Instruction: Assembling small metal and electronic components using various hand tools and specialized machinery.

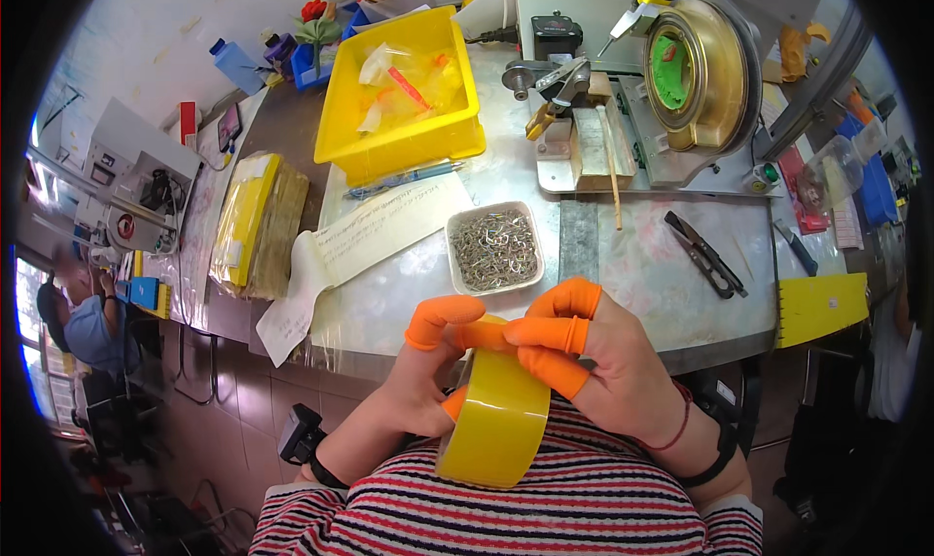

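A wide roll of glossy yellow tape (496, 415) is held in front of my striped shirt, off the table. My left hand (420, 376) grips it from the left, with orange finger covers on its thumb and fingers. At the roll's upper edge, the covered fingertips of my right hand (613, 357) are pinched together on the tape, touching the left fingers. Whether a loose tape end is between them is hidden. Just beyond my hands, a white square tub (453, 254) of small bent metal pieces (494, 250) stands on the table.
A yellow bin (404, 149) with plastic bags stands at the back, pens (404, 179) before it. Left lie a long paper strip (365, 235) and a wrapped yellow block (248, 220). A machine with a brass-coloured ring (696, 118) fills the back right. Black tweezers-like tools (705, 254) lie nearer.
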Action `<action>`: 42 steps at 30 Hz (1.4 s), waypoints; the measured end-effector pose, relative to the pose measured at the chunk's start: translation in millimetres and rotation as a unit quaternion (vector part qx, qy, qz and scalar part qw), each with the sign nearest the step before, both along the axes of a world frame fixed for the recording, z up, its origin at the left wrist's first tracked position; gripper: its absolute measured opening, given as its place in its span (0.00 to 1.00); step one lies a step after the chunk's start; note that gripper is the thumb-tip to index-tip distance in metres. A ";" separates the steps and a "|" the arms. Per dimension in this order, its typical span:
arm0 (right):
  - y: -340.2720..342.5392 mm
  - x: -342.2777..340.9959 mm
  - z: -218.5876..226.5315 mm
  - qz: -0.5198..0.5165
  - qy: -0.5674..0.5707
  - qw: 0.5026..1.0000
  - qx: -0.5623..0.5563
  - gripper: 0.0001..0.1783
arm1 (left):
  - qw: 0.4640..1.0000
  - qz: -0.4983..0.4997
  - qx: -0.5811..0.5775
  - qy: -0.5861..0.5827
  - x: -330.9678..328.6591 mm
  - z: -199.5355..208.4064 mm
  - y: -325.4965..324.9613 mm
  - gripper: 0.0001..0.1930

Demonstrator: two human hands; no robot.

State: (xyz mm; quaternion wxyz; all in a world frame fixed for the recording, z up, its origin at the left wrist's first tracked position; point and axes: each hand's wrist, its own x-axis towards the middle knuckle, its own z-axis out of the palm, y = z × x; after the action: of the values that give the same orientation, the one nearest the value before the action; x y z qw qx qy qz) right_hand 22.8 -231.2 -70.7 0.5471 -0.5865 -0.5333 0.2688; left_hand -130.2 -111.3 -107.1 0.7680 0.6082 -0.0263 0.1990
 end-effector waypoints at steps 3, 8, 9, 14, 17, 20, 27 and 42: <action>1.0 1.0 -1.3 0.022 0.010 1.000 0.005 0.12 | 0.999 -0.007 -0.006 0.035 -1.2 0.9 1.2 0.33; 1.8 2.8 -7.9 0.043 -0.004 0.999 0.010 0.15 | 0.999 -0.015 -0.022 0.027 0.5 -0.8 2.6 0.32; 1.8 2.4 -7.1 0.043 -0.004 0.999 0.008 0.15 | 0.999 -0.016 -0.023 0.028 0.7 -1.6 3.2 0.32; 1.3 4.8 15.4 0.055 -0.191 0.977 -0.077 0.14 | 0.998 -0.033 -0.036 0.042 -0.2 -2.1 7.0 0.31; -2.5 12.2 18.4 0.099 -0.292 0.951 -0.037 0.15 | 0.990 -0.051 -0.088 0.100 -9.2 0.5 2.1 0.31; -3.3 21.9 18.2 0.145 -0.241 0.959 0.021 0.16 | 0.992 -0.033 0.110 0.060 1.0 3.8 9.6 0.26; -50.5 26.4 9.2 0.004 -0.049 0.994 0.096 0.23 | 0.898 0.123 0.418 0.065 -14.8 54.9 25.9 0.14; -87.4 68.7 -49.7 -0.216 -0.280 0.931 -0.089 0.16 | 0.597 0.568 0.254 0.507 9.7 109.9 326.8 0.24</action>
State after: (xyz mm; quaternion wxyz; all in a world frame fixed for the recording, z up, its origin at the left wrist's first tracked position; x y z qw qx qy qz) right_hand 91.5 -318.6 -120.5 0.3661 -0.7852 -0.4992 0.0146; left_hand -120.6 215.5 2.8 0.2039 0.6739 0.6684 0.2397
